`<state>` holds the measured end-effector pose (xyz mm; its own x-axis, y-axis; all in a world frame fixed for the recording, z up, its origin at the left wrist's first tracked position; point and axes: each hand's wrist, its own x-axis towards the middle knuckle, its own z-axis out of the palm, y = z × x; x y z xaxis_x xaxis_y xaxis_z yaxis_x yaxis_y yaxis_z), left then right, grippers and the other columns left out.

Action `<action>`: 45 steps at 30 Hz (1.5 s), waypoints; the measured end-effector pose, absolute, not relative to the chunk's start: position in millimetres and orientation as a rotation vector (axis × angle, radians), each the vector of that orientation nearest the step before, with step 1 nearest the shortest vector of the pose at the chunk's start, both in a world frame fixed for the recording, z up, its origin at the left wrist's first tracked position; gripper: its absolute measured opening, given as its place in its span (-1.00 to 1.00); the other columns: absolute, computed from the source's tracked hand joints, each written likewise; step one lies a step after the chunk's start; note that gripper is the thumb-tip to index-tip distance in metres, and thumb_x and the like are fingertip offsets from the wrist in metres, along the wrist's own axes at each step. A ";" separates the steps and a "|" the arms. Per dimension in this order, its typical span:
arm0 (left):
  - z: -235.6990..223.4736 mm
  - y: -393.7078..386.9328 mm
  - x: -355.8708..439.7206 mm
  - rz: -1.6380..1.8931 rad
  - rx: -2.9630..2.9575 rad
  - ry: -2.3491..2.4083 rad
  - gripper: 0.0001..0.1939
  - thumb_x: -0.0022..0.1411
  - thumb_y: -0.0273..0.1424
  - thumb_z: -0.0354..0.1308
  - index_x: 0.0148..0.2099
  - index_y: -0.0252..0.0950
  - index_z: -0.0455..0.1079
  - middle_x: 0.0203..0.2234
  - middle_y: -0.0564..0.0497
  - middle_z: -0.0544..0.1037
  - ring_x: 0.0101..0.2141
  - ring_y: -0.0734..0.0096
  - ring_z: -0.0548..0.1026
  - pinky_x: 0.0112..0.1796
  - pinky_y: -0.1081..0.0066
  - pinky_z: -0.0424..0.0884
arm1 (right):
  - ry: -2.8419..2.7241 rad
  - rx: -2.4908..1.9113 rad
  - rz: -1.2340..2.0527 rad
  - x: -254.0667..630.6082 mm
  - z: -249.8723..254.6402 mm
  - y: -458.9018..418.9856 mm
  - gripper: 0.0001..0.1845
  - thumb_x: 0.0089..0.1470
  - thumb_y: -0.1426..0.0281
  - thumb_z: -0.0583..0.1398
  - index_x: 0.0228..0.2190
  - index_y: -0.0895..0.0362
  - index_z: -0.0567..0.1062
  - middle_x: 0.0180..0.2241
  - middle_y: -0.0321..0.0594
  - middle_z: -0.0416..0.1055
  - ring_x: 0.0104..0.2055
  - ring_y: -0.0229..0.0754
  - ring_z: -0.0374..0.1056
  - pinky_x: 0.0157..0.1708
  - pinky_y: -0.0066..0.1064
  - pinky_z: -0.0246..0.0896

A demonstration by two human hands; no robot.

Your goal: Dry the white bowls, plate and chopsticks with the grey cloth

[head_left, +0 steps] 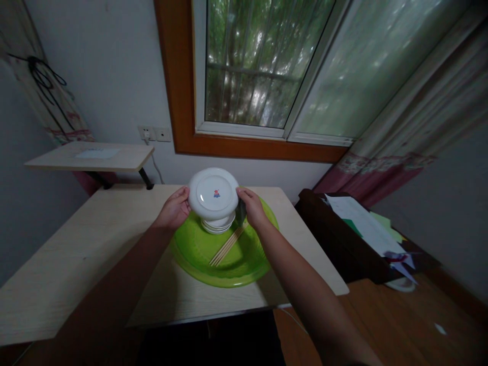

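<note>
A white plate [214, 194] is tilted up with its underside and a small red and blue mark facing me. My left hand [176, 209] grips its left rim, and my right hand [252, 205] grips the right rim. Below the right fingers hangs something dark, perhaps a cloth [241, 212]; its lower part is in shade. Partly hidden behind the plate, a stack of white dishes [216, 229] stands in a large round green basin [224, 280]. Several light wooden chopsticks [227, 247] lie slantwise in the basin, right of the stack.
The basin stands on a pale wooden table [87, 239]. A raised shelf [99, 156] with a paper on it is at the left. Sockets [154, 133] with a plugged cable are on the wall below the window. A dark box-like piece [335, 239] with papers stands at the right.
</note>
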<state>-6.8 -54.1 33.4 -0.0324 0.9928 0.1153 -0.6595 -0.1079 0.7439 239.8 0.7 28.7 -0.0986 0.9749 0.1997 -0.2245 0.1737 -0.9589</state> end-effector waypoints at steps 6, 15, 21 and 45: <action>33.2 -53.5 -6.7 1.553 0.738 0.591 -0.93 0.30 -0.47 0.23 -0.16 -0.37 0.48 -0.36 0.02 0.58 -0.41 0.55 0.50 -0.35 0.57 0.45 | -1.168 -0.831 1.350 239.8 27.0 2.4 -0.64 -0.11 0.07 0.39 -0.37 0.08 0.62 -0.37 -0.35 0.58 -0.32 -0.20 0.42 -0.19 -0.39 0.30; 30.3 -53.0 -7.7 1.551 0.723 0.616 -0.90 0.30 -0.49 0.20 -0.16 -0.41 0.51 -0.35 -0.04 0.61 -0.39 0.50 0.54 -0.32 0.54 0.48 | -1.090 -0.795 1.430 236.4 31.1 -1.0 -0.67 -0.10 0.13 0.38 -0.34 0.10 0.61 -0.30 -0.28 0.61 -0.23 -0.17 0.46 -0.12 -0.36 0.34; 30.4 -52.7 -8.8 1.578 0.701 0.640 -0.86 0.31 -0.51 0.17 -0.12 -0.41 0.52 -0.29 -0.07 0.64 -0.33 0.49 0.57 -0.27 0.54 0.49 | -0.834 -0.958 1.337 244.3 24.1 12.4 -0.50 -0.13 0.33 0.34 -0.08 0.12 0.53 -0.40 -0.30 0.56 -0.38 -0.19 0.43 -0.34 -0.36 0.35; 31.3 -54.0 -6.4 1.517 0.812 0.640 -0.74 0.23 -0.47 0.25 -0.02 -0.42 0.50 -0.17 -0.16 0.65 -0.24 0.37 0.60 -0.20 0.44 0.52 | -2.411 -0.738 -0.111 210.6 63.5 -48.3 -0.37 0.36 0.16 0.09 0.33 0.19 0.23 0.38 0.01 0.13 0.46 0.00 0.00 0.43 0.01 -0.12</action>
